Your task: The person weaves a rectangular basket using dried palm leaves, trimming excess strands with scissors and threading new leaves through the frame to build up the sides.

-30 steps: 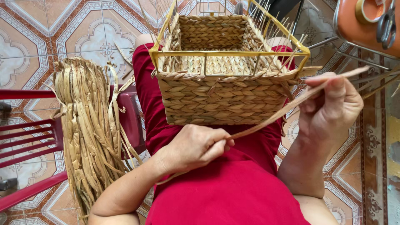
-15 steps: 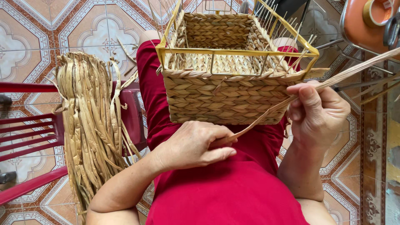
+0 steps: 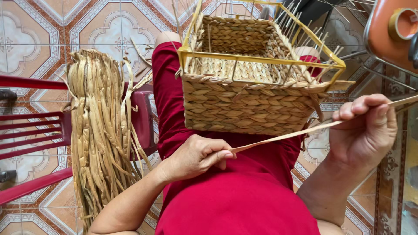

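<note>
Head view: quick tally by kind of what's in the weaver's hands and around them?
Woven basket on yellow frame: 1
Flat strip held between left hand and right hand: 1
Bundle of dried fibre: 1
Red chair: 1
Tape roll: 1
Total: 5

Floor [image 3: 48,26]: patterned ceramic tiles, cream fields with brown and teal borders, running from nine o'clock round to twelve and again at four o'clock beneath me. Red plastic chair [image 3: 30,130] at nine o'clock, slatted, beside my leg. Orange container [image 3: 385,35] on a metal wire stand [image 3: 383,78] at two o'clock, partly cut off. Light even, daylight quality, no hard shadows on the tiles.
</note>
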`<state>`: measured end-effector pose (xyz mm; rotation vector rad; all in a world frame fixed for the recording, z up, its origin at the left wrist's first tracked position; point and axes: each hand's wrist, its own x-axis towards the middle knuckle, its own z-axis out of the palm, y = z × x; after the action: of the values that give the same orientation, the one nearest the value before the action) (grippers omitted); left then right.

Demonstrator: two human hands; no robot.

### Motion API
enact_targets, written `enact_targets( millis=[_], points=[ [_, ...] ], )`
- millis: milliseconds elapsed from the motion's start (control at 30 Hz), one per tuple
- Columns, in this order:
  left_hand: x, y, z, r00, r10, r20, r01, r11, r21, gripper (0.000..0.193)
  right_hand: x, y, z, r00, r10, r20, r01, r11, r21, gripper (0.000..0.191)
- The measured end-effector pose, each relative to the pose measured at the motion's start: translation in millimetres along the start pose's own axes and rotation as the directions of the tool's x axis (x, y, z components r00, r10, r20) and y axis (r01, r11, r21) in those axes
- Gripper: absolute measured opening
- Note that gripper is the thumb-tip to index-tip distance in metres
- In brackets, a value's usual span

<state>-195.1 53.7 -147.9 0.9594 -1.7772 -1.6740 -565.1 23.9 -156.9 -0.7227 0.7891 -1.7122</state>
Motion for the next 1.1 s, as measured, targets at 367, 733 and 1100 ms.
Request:
enact_targets(
  millis=[367,733,1100],
  points=[
    [6.2,12.1,-29.0,0.799,0.467,-0.379,-0.203,0.803,0.561,0.021,4.5,49.3,12.9,0.987,0.124,-0.102,-0.120,0.992,0.042,0.017],
    [46.8,-4.7,-10.3,0.636,0.596,-0.491,-0.087,0.687,0.722,0.016,-8.9,56.7,7.6,0.994,0.072,-0.078,-0.078,0.995,-0.070,0.013],
    [15.6,25.3,-68.8,0.631,0.614,-0.473,-0.029,0.629,0.777,0.027,-0.7,48.9,10.9,0.996,0.075,-0.050,-0.080,0.990,-0.112,0.016]
  ],
)
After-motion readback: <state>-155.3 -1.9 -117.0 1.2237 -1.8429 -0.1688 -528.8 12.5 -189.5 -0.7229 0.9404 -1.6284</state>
